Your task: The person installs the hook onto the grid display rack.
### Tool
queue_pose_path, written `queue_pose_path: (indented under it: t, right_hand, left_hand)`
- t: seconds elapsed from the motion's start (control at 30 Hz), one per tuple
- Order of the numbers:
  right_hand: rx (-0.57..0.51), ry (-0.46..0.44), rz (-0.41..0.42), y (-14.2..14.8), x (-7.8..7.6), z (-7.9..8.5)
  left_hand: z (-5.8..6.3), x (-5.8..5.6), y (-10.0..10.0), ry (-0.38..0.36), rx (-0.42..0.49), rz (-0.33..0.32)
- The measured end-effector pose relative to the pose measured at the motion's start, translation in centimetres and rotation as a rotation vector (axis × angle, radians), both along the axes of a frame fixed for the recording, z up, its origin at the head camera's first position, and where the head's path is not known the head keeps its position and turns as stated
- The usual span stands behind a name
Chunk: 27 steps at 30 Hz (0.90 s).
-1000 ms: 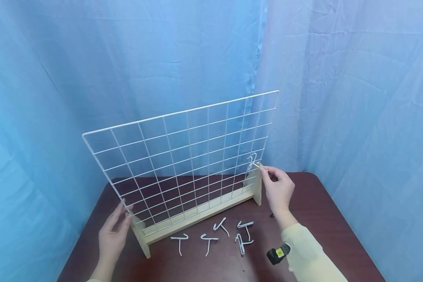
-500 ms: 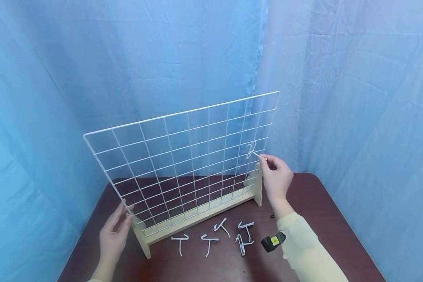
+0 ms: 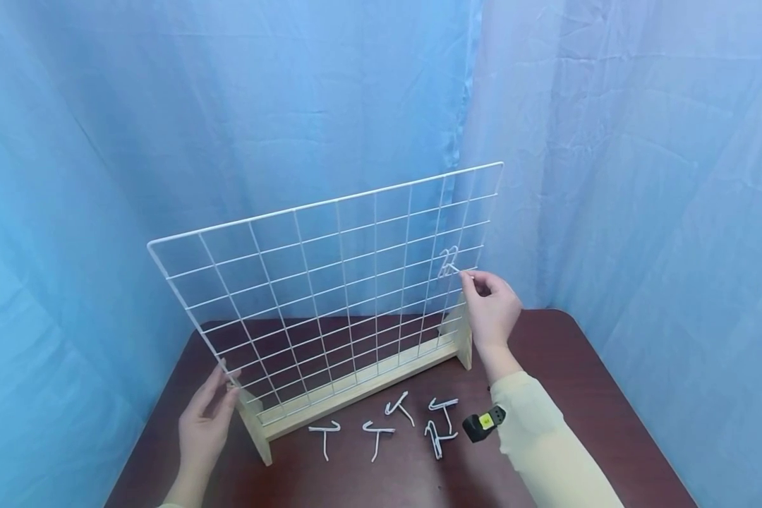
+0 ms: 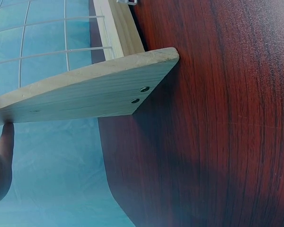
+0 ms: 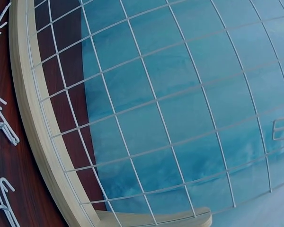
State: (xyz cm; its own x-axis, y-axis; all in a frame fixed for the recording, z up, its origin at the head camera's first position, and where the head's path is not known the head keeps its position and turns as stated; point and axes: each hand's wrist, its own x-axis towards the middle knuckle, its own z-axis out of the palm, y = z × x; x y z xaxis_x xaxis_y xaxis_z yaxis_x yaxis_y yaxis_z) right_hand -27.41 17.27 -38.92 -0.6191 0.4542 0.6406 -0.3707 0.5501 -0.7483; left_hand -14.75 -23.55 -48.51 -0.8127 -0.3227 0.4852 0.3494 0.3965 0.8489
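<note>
A white wire grid panel (image 3: 336, 200) stands slanted in a light wooden stand (image 3: 355, 385). My left hand (image 3: 202, 427) pinches the top of the stand's left end board (image 4: 109, 85), thumb on one side and fingers partly hidden behind the grid. Between thumb and fingertips, my right hand (image 3: 495, 307) holds the prong of a white wire display hook (image 3: 448, 264). The hook's double-bent back overlaps the grid wires near the right side; the right wrist view catches its frame (image 5: 274, 130) at the edge.
Several more white wire hooks lie in front of the stand, among them a left one (image 3: 324, 429) and a right one (image 3: 443, 405). They rest on a dark red wood-grain table (image 3: 546, 395). Blue curtains (image 3: 292, 106) hang behind and at both sides.
My right hand has carried the wire hook up and slightly left, from near the right end board to higher on the grid. My left hand keeps its place.
</note>
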Motion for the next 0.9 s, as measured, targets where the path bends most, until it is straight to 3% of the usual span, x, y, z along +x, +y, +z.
queue_pose_path:
  t: [0.13,0.43,0.9]
  right_hand:
    - [0.036,-0.018,-0.013,0.0,-0.2,-0.1]
    - [0.200,-0.011,-0.022,0.0,-0.1,-0.7]
    - [0.117,-0.008,0.013,-0.3,0.4,-1.2]
  left_hand:
    - [-1.4,-0.6,-0.7,-0.001,0.007,0.003]
    - [-1.4,-0.5,-0.8,-0.024,0.002,0.010]
    - [-1.6,-0.6,-0.9,0.014,0.033,-0.010]
